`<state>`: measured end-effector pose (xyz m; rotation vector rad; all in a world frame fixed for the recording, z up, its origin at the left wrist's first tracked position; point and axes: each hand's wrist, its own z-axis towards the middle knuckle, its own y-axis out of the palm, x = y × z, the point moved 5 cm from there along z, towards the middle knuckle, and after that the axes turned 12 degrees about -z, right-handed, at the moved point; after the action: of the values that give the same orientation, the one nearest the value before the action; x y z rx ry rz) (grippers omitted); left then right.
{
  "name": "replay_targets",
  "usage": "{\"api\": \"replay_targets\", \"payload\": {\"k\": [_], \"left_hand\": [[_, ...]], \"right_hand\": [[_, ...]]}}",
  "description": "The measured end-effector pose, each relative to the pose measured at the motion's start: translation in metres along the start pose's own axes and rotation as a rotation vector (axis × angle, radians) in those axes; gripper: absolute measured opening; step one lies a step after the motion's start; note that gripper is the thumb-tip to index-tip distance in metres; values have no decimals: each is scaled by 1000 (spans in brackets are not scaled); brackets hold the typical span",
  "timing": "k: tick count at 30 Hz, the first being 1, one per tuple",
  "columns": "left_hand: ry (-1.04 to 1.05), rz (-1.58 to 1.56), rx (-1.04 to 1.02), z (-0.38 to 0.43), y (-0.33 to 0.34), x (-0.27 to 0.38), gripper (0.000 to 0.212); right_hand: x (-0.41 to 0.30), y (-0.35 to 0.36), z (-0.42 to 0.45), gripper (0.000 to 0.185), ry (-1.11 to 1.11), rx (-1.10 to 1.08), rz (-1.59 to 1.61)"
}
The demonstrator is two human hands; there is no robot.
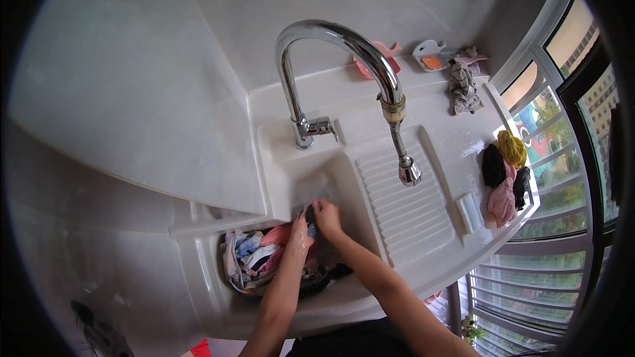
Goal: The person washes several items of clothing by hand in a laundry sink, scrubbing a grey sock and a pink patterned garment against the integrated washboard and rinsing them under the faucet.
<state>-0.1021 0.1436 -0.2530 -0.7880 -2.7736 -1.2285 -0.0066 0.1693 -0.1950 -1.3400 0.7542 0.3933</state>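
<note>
Inside the white laundry sink (354, 193), my left hand (301, 230) and my right hand (327, 215) are close together, gripping a dark wet cloth (310, 214) between them. Below and to the left of the hands lies a heap of mixed clothes (253, 255), with pink, white, blue and patterned fabric. More dark fabric lies under my forearms. What the fingers hold on their far side is partly hidden. A chrome gooseneck faucet (317, 27) arches above, its flexible spray head (410, 172) hanging over the ribbed washboard (407, 198).
A bar of soap (470, 213) lies right of the washboard. Small yellow, black and pink garments (503, 198) sit at the counter's right end. A grey cloth (464, 89), a pink soap dish (364, 69) and a whale-shaped dish (430, 57) with orange soap stand along the back.
</note>
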Motion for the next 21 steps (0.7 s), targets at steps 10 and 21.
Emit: {"api": "replay_targets", "payload": {"k": [10, 21], "left_hand": [[354, 207, -38, -31, -2, 18, 70], [-56, -57, 36, -33, -22, 14, 38]], "right_hand": [[41, 29, -43, 50, -199, -421, -283], [-40, 0, -52, 41, 57, -508, 68]]}}
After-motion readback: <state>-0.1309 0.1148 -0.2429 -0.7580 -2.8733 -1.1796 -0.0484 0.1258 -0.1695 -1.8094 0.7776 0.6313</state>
